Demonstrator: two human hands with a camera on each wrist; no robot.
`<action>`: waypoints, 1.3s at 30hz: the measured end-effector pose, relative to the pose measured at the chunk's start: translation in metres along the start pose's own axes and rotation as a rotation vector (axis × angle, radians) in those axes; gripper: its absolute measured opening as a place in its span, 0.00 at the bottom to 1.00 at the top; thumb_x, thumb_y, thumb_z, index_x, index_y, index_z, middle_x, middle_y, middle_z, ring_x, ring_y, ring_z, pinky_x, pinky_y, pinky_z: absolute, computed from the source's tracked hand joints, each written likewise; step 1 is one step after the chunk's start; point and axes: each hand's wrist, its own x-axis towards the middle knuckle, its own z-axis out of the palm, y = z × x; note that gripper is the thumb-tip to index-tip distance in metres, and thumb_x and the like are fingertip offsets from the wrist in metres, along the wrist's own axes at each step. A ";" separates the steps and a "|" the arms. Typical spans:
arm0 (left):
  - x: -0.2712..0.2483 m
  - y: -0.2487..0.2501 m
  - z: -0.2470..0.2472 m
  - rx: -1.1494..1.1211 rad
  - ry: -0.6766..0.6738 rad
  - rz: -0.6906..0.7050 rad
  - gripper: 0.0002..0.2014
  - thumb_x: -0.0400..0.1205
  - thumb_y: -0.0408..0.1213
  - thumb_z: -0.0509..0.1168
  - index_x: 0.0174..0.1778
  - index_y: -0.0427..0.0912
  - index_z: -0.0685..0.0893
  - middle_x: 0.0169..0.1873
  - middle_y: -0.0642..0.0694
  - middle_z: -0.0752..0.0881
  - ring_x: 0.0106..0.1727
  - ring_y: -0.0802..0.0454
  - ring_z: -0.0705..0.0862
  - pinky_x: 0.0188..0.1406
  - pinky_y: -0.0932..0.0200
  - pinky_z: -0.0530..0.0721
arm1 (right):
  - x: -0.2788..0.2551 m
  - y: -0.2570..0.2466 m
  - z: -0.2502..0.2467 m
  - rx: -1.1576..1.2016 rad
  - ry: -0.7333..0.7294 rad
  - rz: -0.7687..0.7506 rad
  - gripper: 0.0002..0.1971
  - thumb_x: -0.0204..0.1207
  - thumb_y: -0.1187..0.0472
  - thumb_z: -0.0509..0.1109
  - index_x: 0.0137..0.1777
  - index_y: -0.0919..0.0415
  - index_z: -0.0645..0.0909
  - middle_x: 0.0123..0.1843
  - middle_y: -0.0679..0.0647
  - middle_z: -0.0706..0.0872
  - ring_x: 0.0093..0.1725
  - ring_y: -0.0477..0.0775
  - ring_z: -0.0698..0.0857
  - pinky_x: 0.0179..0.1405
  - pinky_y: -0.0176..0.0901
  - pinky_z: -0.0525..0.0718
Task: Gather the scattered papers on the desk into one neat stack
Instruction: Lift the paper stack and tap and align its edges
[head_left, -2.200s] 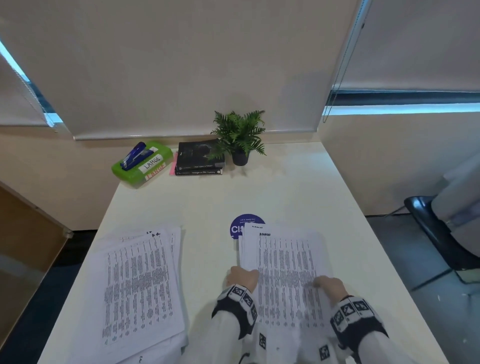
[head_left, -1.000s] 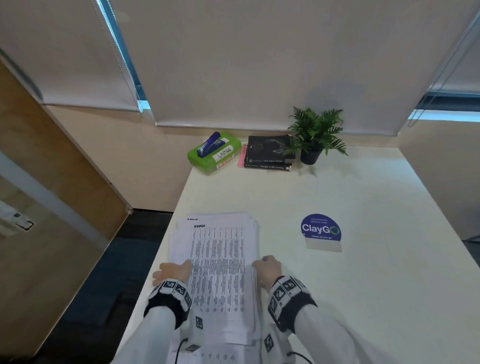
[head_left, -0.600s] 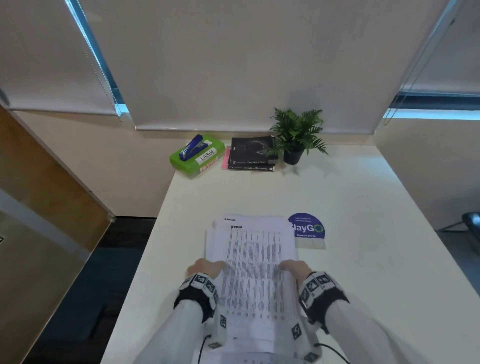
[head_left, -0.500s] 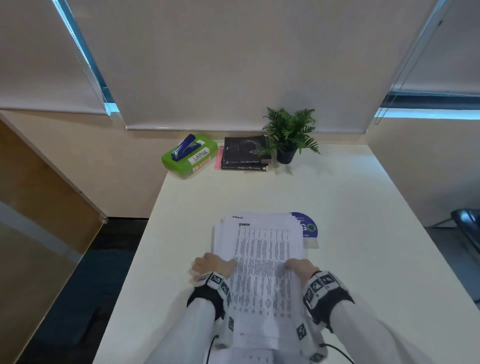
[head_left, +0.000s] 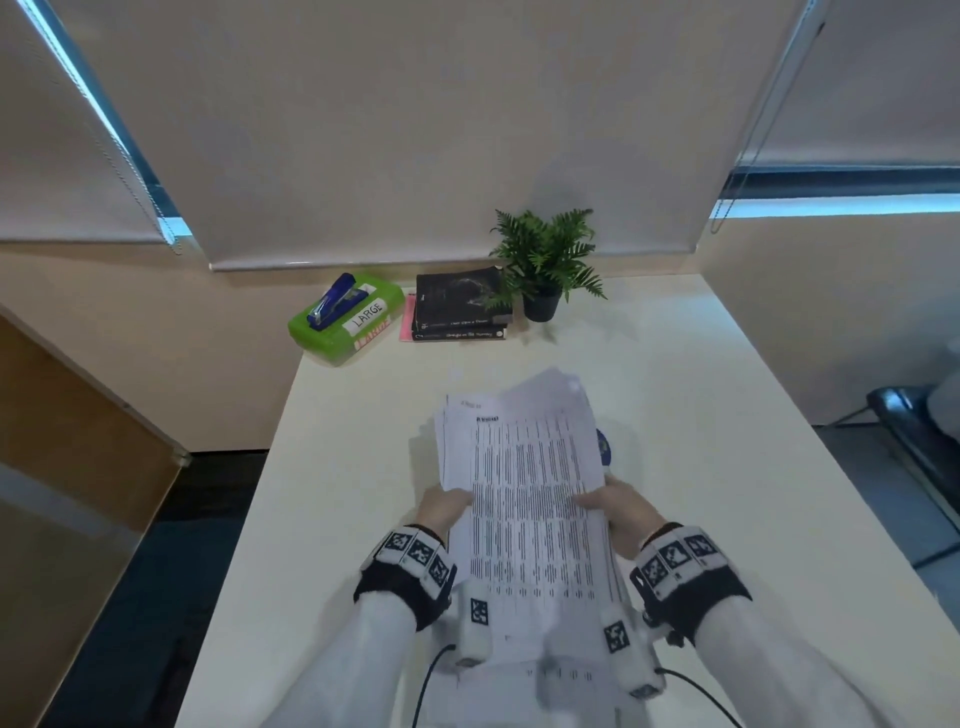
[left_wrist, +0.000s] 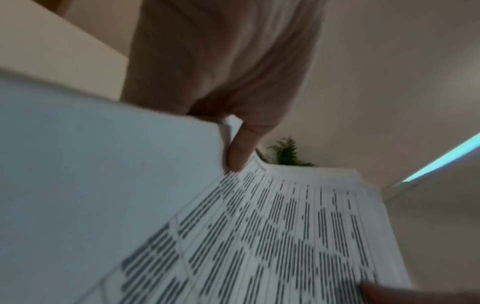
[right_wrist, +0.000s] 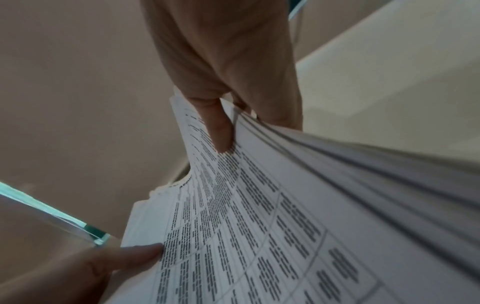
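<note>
Both hands, left hand (head_left: 445, 506) and right hand (head_left: 621, 512), grip the stack (head_left: 524, 499).

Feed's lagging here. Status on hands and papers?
Left hand and right hand grip the stack by its sides. Stack lifted, top edges uneven. Sticker partly under it; nothing blocking.

Pale blinds (head_left: 441, 119) cover the windows above beige walls (head_left: 831, 312). A cream worktop (head_left: 701, 415) fills the corner; dark floor (head_left: 171, 545) lies left, a black chair (head_left: 914, 436) right.
</note>
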 end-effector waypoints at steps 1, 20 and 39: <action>-0.007 0.007 -0.001 -0.055 0.013 0.100 0.30 0.81 0.33 0.64 0.79 0.35 0.63 0.75 0.38 0.72 0.74 0.39 0.73 0.76 0.43 0.70 | -0.010 -0.011 0.001 0.024 -0.008 -0.080 0.23 0.75 0.76 0.65 0.71 0.65 0.73 0.65 0.68 0.82 0.64 0.71 0.80 0.66 0.72 0.76; -0.081 0.052 0.011 -0.374 -0.006 0.709 0.25 0.73 0.34 0.76 0.66 0.48 0.79 0.64 0.43 0.84 0.64 0.47 0.83 0.64 0.53 0.83 | -0.079 -0.046 0.002 0.208 0.018 -0.653 0.37 0.56 0.59 0.84 0.68 0.53 0.77 0.65 0.55 0.85 0.65 0.58 0.84 0.64 0.62 0.80; -0.068 0.044 -0.007 -0.300 -0.049 0.661 0.22 0.73 0.25 0.72 0.61 0.42 0.76 0.54 0.46 0.86 0.50 0.56 0.85 0.44 0.62 0.81 | -0.055 -0.031 -0.024 0.200 -0.004 -0.590 0.31 0.61 0.75 0.72 0.67 0.62 0.74 0.57 0.57 0.89 0.59 0.61 0.86 0.47 0.44 0.86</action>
